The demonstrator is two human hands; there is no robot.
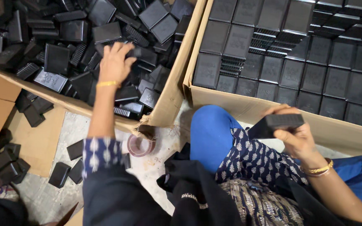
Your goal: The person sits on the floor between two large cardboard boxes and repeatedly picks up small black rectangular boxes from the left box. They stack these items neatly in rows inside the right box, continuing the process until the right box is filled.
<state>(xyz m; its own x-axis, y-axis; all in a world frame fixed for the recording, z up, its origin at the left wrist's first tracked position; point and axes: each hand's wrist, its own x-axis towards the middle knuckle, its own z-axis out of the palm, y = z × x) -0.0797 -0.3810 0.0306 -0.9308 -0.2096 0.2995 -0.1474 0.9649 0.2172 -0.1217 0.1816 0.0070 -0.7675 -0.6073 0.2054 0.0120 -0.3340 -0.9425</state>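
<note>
Here, black cap (275, 124) in right hand (297, 137), left hand (115, 63) apart

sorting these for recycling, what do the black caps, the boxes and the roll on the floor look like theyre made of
Black caps: probably moulded plastic, semi-matte; uniform black, crisp ribbed edges, soft sheen. The one in the right hand looks the same.
Boxes: corrugated cardboard, plain brown with torn, creased flaps.
Roll: likely clear or brownish adhesive tape; glossy ring, though the material is hard to confirm.
The left hand reaches into the loose caps.
</note>
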